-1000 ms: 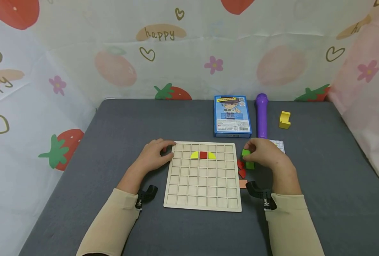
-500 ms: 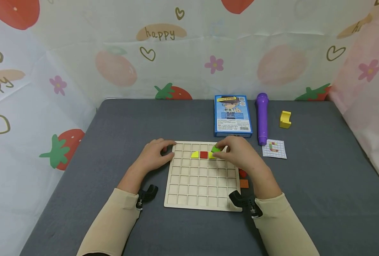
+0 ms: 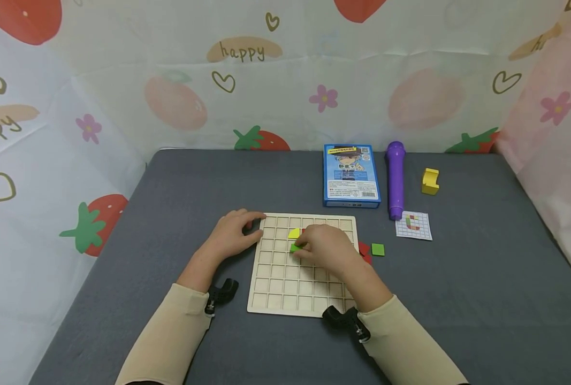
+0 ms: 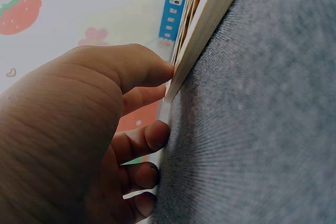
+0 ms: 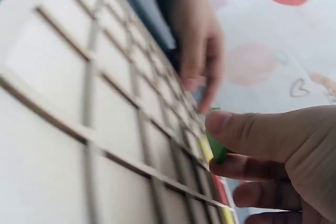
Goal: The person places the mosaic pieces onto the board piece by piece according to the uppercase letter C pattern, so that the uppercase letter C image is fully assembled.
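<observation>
The right hand (image 3: 326, 247) is pinching a green piece (image 3: 295, 247) between thumb and fingers and is lowering it onto the wooden grid board (image 3: 285, 291), in the row just below the yellow piece (image 3: 293, 233). A second ago this hand was off the board's right edge, picking among the loose pieces; half a second ago it was carrying the green piece over the board's top row, so it has been travelling left and toward the person, and the piece now looks nearly seated in a cell, though I cannot tell whether it is fully in. The red piece that lay beside the yellow one is now mostly hidden behind the fingers. The left hand (image 3: 232, 235) is staying put, its fingers resting against the board's far left corner, with nothing held in them, apparently steadying it. To the right, another green square (image 3: 378, 249) and red pieces (image 3: 364, 251) are lying on the grey table (image 3: 179, 182), near a small pattern card (image 3: 413, 225); further back are a blue box (image 3: 351, 175), a purple microphone (image 3: 395, 179) and a yellow block (image 3: 429, 181).
</observation>
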Demonstrator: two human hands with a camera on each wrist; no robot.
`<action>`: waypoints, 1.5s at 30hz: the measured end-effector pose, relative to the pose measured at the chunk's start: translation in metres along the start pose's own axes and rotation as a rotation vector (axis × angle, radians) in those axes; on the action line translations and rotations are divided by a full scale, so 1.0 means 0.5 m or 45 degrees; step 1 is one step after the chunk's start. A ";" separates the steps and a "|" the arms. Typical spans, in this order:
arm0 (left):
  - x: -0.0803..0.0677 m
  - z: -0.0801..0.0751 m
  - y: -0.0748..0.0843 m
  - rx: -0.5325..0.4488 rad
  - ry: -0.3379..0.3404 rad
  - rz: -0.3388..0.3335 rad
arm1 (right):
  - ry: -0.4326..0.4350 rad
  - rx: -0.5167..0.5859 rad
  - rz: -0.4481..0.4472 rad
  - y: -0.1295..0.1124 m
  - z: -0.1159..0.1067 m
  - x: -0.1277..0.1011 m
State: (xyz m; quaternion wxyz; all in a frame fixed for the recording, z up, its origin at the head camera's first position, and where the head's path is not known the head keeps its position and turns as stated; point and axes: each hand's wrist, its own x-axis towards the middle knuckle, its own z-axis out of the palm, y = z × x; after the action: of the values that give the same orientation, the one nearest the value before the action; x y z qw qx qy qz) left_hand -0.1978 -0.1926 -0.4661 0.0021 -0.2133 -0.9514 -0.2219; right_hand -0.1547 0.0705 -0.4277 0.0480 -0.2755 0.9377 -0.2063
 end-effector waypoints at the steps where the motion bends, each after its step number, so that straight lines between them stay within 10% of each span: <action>1: 0.000 0.000 0.000 0.000 0.001 0.000 | 0.011 -0.035 -0.010 -0.004 0.005 -0.001; 16: -0.002 0.000 0.001 -0.012 0.006 -0.004 | 0.194 -0.093 0.029 -0.005 0.042 0.000; 28: -0.004 0.001 0.001 -0.026 0.008 0.015 | -0.068 0.033 0.149 0.015 -0.038 -0.014; 45: -0.001 0.000 0.000 -0.014 0.000 0.009 | -0.303 0.416 0.633 0.183 -0.146 -0.104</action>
State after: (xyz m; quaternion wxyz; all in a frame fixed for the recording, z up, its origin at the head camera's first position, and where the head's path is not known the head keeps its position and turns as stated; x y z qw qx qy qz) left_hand -0.1973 -0.1926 -0.4661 0.0016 -0.2168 -0.9494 -0.2272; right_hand -0.1712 0.1945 -0.4001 0.2499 -0.0488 0.9185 -0.3024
